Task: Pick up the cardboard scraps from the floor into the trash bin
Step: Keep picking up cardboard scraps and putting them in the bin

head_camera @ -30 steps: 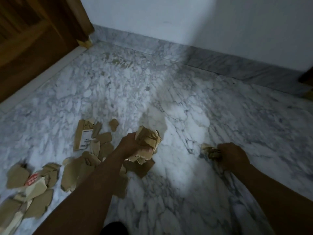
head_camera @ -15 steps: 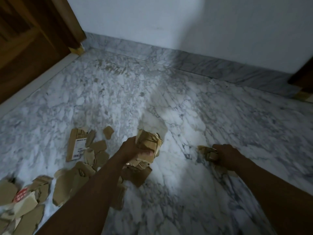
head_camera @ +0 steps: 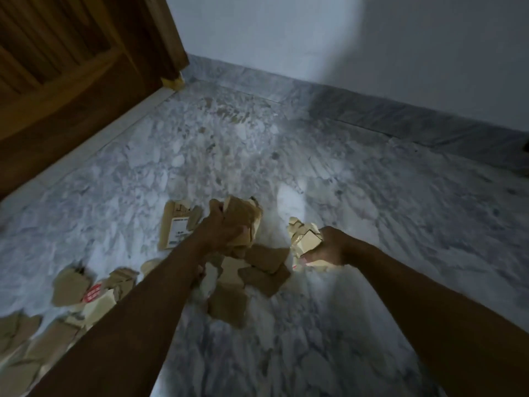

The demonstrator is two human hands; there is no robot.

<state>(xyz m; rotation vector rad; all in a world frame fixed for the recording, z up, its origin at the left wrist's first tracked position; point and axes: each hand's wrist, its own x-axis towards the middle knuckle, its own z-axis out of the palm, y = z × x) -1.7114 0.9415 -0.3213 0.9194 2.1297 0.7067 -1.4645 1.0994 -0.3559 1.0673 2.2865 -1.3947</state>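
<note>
My left hand [head_camera: 221,229] grips a thick bundle of brown cardboard scraps [head_camera: 243,219] above the marble floor. My right hand [head_camera: 329,247] holds a smaller clump of pale cardboard scraps [head_camera: 305,234], lifted just off the floor. Several loose scraps [head_camera: 257,270] lie on the floor under and between my hands. A longer piece with a white label [head_camera: 174,227] lies left of my left hand. More scraps [head_camera: 71,287], one with a red sticker, are spread toward the lower left corner. No trash bin is in view.
A wooden door [head_camera: 65,70] fills the upper left, with a pale threshold strip along its foot. A white wall [head_camera: 343,53] with a grey marble skirting [head_camera: 400,121] runs across the back. The marble floor [head_camera: 372,196] stretches to the right.
My right hand has lifted its clump of scraps and moved left toward my left hand. The view has swung right and tilted, and the image is blurred by motion.
</note>
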